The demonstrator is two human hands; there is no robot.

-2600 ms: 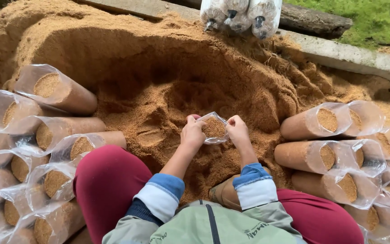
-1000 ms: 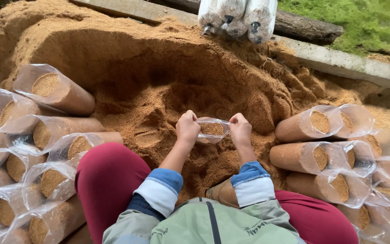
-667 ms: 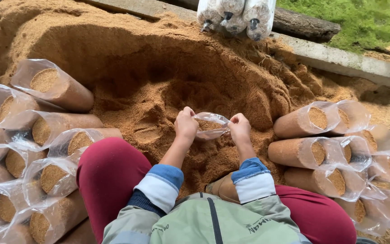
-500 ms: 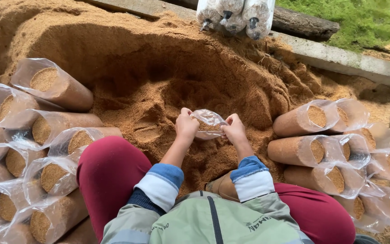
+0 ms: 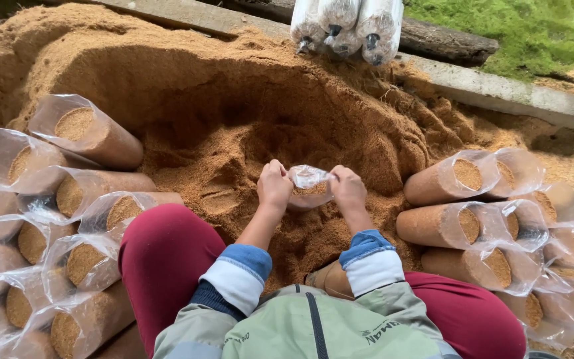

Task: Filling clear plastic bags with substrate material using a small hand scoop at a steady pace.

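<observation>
Maroon trousers (image 5: 167,252) and pale green jacket (image 5: 313,332) noted nearest, at bottom of view. Just beyond, left hand (image 5: 275,186) and right hand (image 5: 348,189) found curled shut, each pinching one side of small clear plastic bag (image 5: 310,183). Bag held between both hands, low over hollow in sawdust heap (image 5: 234,113), part-filled with sawdust. Compared with 2.6 seconds ago: mouth then spread open with fill plainly showing; now drawn in and crumpled over the fill, hands barely shifted. Judged as loading of this bag ended and neck being gathered. Stacked filled bags (image 5: 88,136) recorded on left, further filled bags (image 5: 446,179) on right, all lying on their sides, well apart from both hands. Concrete kerb (image 5: 499,93), white bags (image 5: 347,26) and grass (image 5: 533,26) logged farthest.
</observation>
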